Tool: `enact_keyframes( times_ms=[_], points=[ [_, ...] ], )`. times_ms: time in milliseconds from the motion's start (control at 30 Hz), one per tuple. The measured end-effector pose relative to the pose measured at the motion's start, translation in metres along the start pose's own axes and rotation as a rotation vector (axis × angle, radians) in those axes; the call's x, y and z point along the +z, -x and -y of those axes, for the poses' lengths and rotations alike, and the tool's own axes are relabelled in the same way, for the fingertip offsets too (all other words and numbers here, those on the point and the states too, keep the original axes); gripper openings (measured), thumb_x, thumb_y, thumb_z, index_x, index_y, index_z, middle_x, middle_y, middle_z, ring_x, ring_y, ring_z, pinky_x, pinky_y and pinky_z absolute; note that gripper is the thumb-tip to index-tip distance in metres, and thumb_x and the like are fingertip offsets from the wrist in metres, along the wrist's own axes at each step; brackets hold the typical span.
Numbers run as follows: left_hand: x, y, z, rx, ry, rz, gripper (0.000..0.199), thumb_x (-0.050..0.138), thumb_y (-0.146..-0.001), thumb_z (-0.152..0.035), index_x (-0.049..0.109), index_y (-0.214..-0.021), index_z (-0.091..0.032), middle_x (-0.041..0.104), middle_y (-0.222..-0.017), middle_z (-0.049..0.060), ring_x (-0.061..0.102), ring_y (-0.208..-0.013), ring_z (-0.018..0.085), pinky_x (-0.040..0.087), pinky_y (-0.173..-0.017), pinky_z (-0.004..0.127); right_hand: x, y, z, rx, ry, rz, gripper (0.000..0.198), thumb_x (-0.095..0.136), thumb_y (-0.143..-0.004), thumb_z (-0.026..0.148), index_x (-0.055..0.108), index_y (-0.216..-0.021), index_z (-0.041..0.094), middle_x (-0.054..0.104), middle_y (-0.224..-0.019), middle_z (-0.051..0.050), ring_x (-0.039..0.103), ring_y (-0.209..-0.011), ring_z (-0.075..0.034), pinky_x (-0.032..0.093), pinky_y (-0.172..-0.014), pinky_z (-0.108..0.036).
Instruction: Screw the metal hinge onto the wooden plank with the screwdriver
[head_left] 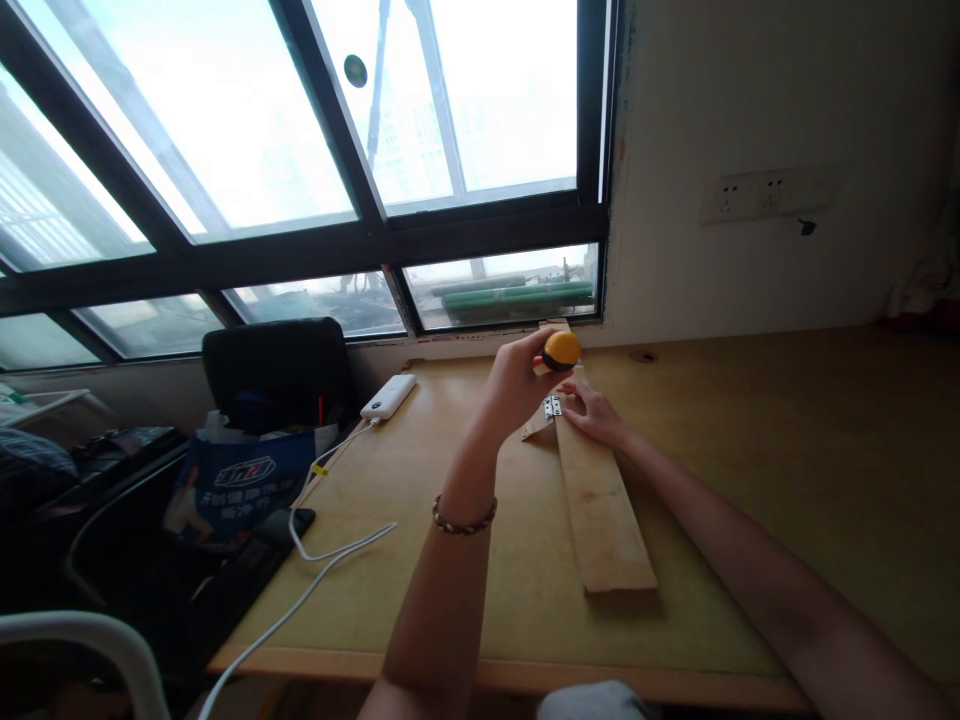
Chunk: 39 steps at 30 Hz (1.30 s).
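Note:
My left hand [517, 378] is closed around a screwdriver [562, 350], its rounded yellow-and-black handle end facing me; the shaft is hidden behind the handle and fingers. Below it, a small metal hinge [553, 406] lies at the left edge of a long wooden board [604, 500]. A shorter wood piece [537, 428] sticks out at an angle to the left of the hinge. My right hand [594, 414] grips the board's right side beside the hinge, its fingertips close to the metal. Whether those fingertips also pinch a screw cannot be seen.
The boards rest on a yellowish table [720, 450] under a window. A white power bank [388, 397] with a white cable [337, 560] lies on the left. Beyond the table's left edge are a black chair [277, 370] and a blue bag [236, 490]. Wall sockets [772, 192] are at right.

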<state>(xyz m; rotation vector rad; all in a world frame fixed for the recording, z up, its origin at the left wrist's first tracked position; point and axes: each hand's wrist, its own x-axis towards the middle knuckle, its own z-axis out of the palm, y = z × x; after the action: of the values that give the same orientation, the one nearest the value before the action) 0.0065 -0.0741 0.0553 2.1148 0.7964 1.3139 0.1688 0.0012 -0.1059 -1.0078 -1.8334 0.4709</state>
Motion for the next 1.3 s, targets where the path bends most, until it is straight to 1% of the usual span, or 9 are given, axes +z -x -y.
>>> enact_keyframes(
  times_ms=[200,367,600,733,900,1033,1167,1233,1300],
  points=[
    [0.037,0.037,0.018,0.166,-0.338,-0.007,0.039,0.046,-0.071,-0.004,0.059,-0.103,-0.023,0.06,-0.103,0.007,0.05,-0.105,0.023,0.041,-0.091,0.037,-0.011,0.02,0.048,0.255,-0.517,-0.138,0.032,0.053,-0.075,0.042,0.055,-0.096,0.018,0.063,-0.093,-0.007,0.06,-0.086,-0.021,0.05,-0.075,-0.034],
    [0.042,0.09,0.052,0.311,-0.438,0.072,0.037,0.051,-0.079,-0.018,0.052,-0.116,-0.023,0.058,-0.113,0.009,0.04,-0.121,0.024,0.036,-0.1,0.045,-0.013,0.075,0.098,0.554,-0.979,0.167,0.048,0.04,-0.078,0.06,0.052,-0.105,0.022,0.063,-0.087,-0.007,0.063,-0.073,-0.021,0.053,-0.058,-0.034],
    [0.057,0.133,0.076,0.45,-0.334,0.038,0.042,0.042,-0.084,-0.017,0.043,-0.125,-0.027,0.057,-0.119,0.007,0.046,-0.117,0.021,0.039,-0.099,0.046,-0.01,0.11,0.111,0.441,-0.872,0.243,0.041,0.065,-0.071,0.033,0.052,-0.109,0.025,0.063,-0.094,-0.003,0.06,-0.08,-0.016,0.047,-0.055,-0.021],
    [0.066,0.136,0.078,0.387,-0.278,0.013,0.045,0.043,-0.084,-0.018,0.041,-0.127,-0.03,0.053,-0.124,0.005,0.048,-0.115,0.02,0.039,-0.1,0.046,-0.009,0.113,0.108,0.446,-0.82,0.218,0.037,0.063,-0.068,0.027,0.055,-0.104,0.024,0.062,-0.099,-0.002,0.06,-0.077,-0.015,0.046,-0.053,-0.02],
    [0.074,0.134,0.082,0.211,-0.211,-0.169,0.046,0.042,-0.083,-0.019,0.038,-0.128,-0.029,0.05,-0.127,0.006,0.045,-0.118,0.019,0.04,-0.098,0.041,-0.021,0.107,0.098,0.453,-0.866,0.075,0.033,0.051,-0.068,0.028,0.054,-0.1,0.02,0.064,-0.095,-0.005,0.058,-0.061,-0.013,0.047,-0.055,-0.026],
    [0.07,0.133,0.089,0.047,-0.117,-0.189,0.027,0.049,-0.081,-0.024,0.056,-0.106,-0.028,0.065,-0.098,0.004,0.061,-0.095,0.02,0.048,-0.085,0.039,-0.051,0.098,0.072,0.415,-0.592,-0.215,0.033,0.042,-0.071,0.034,0.054,-0.098,0.019,0.065,-0.085,-0.006,0.056,-0.057,-0.015,0.044,-0.051,-0.027],
    [0.065,0.132,0.096,-0.145,0.015,-0.184,0.012,0.054,-0.078,-0.029,0.062,-0.084,-0.024,0.066,-0.08,0.002,0.064,-0.072,0.018,0.052,-0.07,0.035,-0.079,0.104,0.036,0.519,0.166,-0.592,0.026,0.052,-0.07,0.036,0.056,-0.092,0.022,0.063,-0.073,-0.006,0.059,-0.067,-0.021,0.044,-0.058,-0.031],
    [0.065,0.131,0.098,-0.21,0.11,-0.208,0.012,0.056,-0.076,-0.03,0.063,-0.082,-0.022,0.066,-0.077,0.001,0.064,-0.068,0.017,0.052,-0.067,0.033,-0.089,0.113,0.023,0.609,0.549,-0.635,0.024,0.052,-0.071,0.033,0.057,-0.093,0.023,0.062,-0.07,-0.009,0.06,-0.072,-0.025,0.043,-0.062,-0.035],
    [0.065,0.13,0.101,-0.263,0.205,-0.252,0.014,0.059,-0.073,-0.031,0.063,-0.082,-0.021,0.066,-0.075,0.0,0.064,-0.067,0.017,0.052,-0.066,0.032,-0.095,0.12,0.016,0.717,0.788,-0.537,0.023,0.051,-0.073,0.03,0.059,-0.093,0.022,0.063,-0.07,-0.012,0.059,-0.076,-0.029,0.042,-0.062,-0.038]
  ],
)
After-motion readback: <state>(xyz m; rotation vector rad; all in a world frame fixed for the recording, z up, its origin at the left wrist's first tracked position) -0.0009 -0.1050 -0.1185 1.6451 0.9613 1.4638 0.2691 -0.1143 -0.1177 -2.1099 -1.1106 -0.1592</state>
